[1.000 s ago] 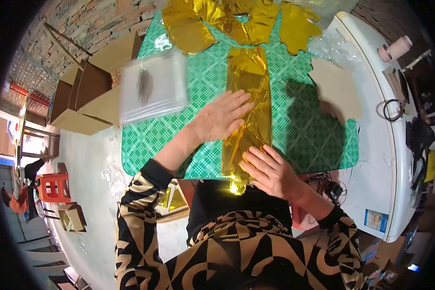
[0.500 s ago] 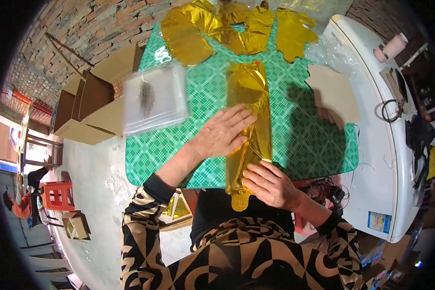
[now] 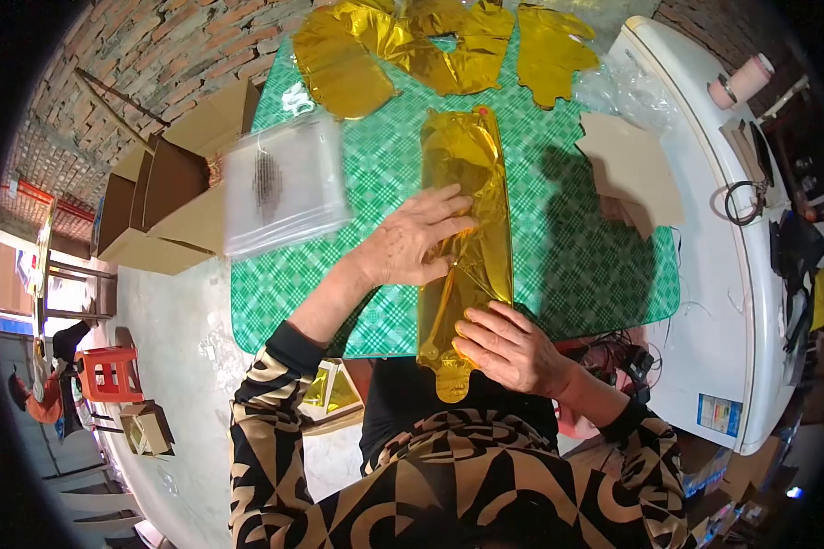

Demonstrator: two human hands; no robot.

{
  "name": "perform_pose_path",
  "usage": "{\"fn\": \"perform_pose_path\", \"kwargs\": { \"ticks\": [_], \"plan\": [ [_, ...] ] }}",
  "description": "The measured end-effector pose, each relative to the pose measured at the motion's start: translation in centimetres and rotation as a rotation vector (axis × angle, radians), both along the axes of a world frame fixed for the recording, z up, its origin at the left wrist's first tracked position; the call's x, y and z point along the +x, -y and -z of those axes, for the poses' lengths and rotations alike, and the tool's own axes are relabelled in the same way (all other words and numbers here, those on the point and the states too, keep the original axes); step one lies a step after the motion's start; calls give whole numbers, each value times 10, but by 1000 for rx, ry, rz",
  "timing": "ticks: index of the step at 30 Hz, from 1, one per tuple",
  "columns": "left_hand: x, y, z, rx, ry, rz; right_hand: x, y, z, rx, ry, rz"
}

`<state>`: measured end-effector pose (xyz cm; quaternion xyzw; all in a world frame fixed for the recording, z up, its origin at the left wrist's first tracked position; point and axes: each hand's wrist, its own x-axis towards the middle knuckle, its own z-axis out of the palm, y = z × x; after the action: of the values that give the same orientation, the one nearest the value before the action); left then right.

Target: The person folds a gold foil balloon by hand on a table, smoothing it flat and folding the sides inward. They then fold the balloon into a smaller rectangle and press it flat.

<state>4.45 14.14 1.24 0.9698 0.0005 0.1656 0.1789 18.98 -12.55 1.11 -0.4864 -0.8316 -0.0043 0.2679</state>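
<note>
A gold foil balloon (image 3: 467,160), folded into a long strip, lies lengthwise on the green checked tabletop (image 3: 375,165). Its rounded tab hangs past the table's near edge, and a small red spot marks the far end. My left hand (image 3: 412,240) rests on the middle of the strip from the left, fingers spread over the foil. Lower down, my right hand (image 3: 508,348) lies along the right edge with its fingers flat on the foil; its thumb is hidden. More gold foil balloons (image 3: 339,69) lie flat at the far side of the table.
Left of the strip sits a stack of clear plastic bags (image 3: 293,188). Cardboard pieces (image 3: 627,165) lie at the right, beside a white fridge-like cabinet (image 3: 696,265). Open cardboard boxes (image 3: 169,192) and a red stool (image 3: 110,373) stand on the left; a person (image 3: 41,398) is beyond.
My left hand has shifted slightly left and down the strip, its fingers still on the foil. The right hand stays almost in place. The view has moved a little.
</note>
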Motion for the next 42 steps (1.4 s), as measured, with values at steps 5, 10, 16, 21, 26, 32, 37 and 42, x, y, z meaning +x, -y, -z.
{"fn": "perform_pose_path", "kwargs": {
  "ticks": [5, 10, 16, 21, 26, 32, 37, 42],
  "plan": [
    [-4, 1, 4, -16, 21, 1, -2, 0, -7, -47, 2, 30],
    [-3, 2, 2, 7, 18, 0, -14, -12, -13, -83, 165, 56],
    [-3, 3, 1, -1, 16, 1, -23, -21, -2, -164, 265, 15],
    [-2, 1, 1, -8, 2, 3, -23, -20, -1, -191, 234, 10],
    [12, -12, -12, 25, 95, -45, -22, -21, 1, -179, 241, 4],
    [37, -27, 0, 130, 37, -105, -21, -21, 0, -165, 224, -8],
    [40, -27, 17, 224, -34, -105, -17, -21, -3, -73, 190, -14],
    [39, -25, 18, 242, -58, -129, -5, -9, -3, -13, 176, 44]
  ]
}}
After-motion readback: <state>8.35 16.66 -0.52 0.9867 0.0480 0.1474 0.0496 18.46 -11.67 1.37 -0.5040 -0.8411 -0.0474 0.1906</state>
